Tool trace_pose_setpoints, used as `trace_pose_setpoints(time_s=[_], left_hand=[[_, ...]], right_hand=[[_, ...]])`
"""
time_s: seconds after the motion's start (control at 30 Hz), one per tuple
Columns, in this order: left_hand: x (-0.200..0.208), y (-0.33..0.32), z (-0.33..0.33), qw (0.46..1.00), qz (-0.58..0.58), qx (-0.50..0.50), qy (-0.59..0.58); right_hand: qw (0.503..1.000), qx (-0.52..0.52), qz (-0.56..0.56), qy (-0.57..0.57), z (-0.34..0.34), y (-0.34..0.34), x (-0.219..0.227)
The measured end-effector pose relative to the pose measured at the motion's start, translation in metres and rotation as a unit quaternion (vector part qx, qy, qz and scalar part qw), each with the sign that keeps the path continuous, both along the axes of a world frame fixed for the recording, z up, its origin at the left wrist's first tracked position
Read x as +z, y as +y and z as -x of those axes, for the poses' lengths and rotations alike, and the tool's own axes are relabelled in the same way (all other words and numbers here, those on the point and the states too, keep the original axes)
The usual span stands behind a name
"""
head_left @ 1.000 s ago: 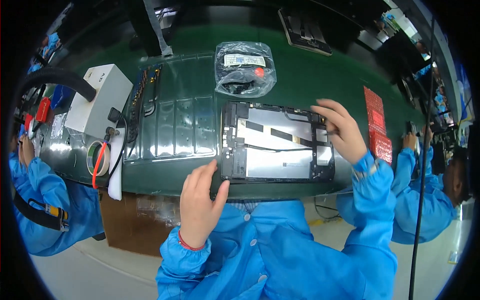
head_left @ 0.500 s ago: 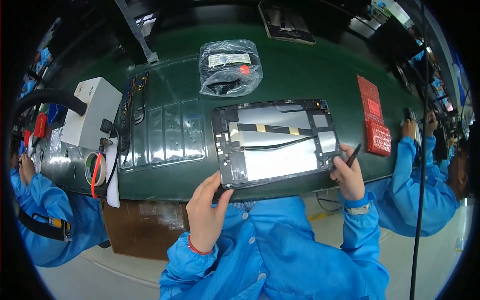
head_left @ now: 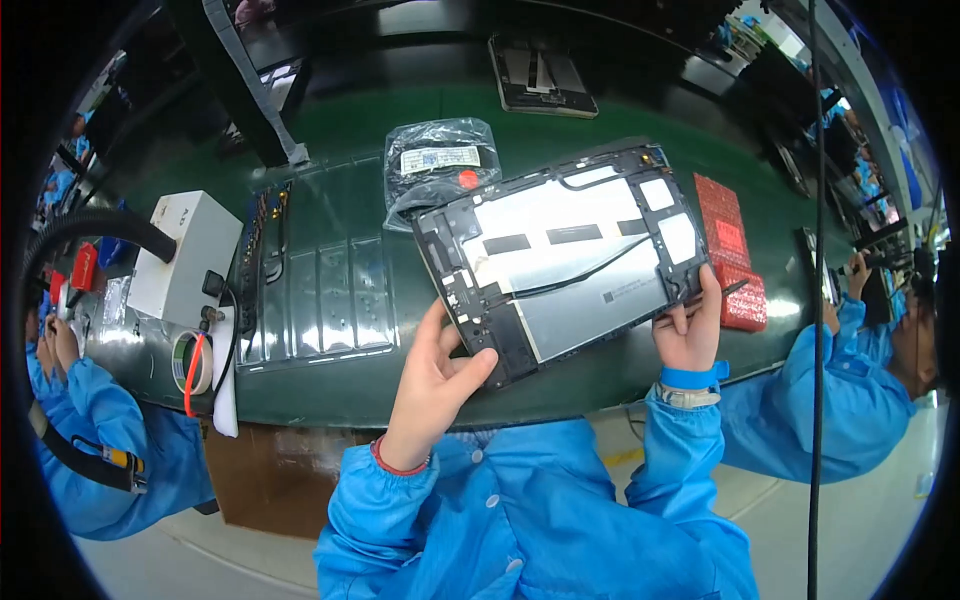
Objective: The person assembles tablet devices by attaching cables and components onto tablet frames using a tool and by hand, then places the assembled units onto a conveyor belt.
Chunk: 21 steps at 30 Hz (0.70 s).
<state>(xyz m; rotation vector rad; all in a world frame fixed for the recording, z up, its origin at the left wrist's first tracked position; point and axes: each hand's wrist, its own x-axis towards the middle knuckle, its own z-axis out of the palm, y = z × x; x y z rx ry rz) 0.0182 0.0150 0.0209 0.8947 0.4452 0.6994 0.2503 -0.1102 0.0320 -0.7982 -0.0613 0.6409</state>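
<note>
Left hand [head_left: 440, 388] at green bench [head_left: 320, 397]'s near edge, thumb atop, grasping opened tablet [head_left: 580, 292]'s near-left corner. Right hand [head_left: 690, 338]: fingers curled, gripping near-right corner, thin dark tool [head_left: 736, 288].

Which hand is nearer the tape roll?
Left. The left hand holds the device's left end, right of the tape roll; the right hand, at the opposite end, is farther right.

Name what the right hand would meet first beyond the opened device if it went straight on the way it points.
Past the opened device it holds, the right hand would probably meet the red bubble wrap first; depth is unclear, so it might pass above instead.
</note>
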Motion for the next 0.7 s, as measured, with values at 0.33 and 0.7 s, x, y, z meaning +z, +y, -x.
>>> trace_pose_setpoints(time_s=[0.33, 0.7], left_hand=[[0.008, 0.004, -0.061, 0.999, 0.042, -0.009, 0.010], [-0.030, 0.031, -0.102, 0.959, -0.276, -0.050, 0.044]], right_hand=[[0.979, 0.155, 0.103, -0.087, 0.048, 0.041, 0.002], [0.999, 0.035, -0.005, -0.023, -0.147, 0.158, 0.001]])
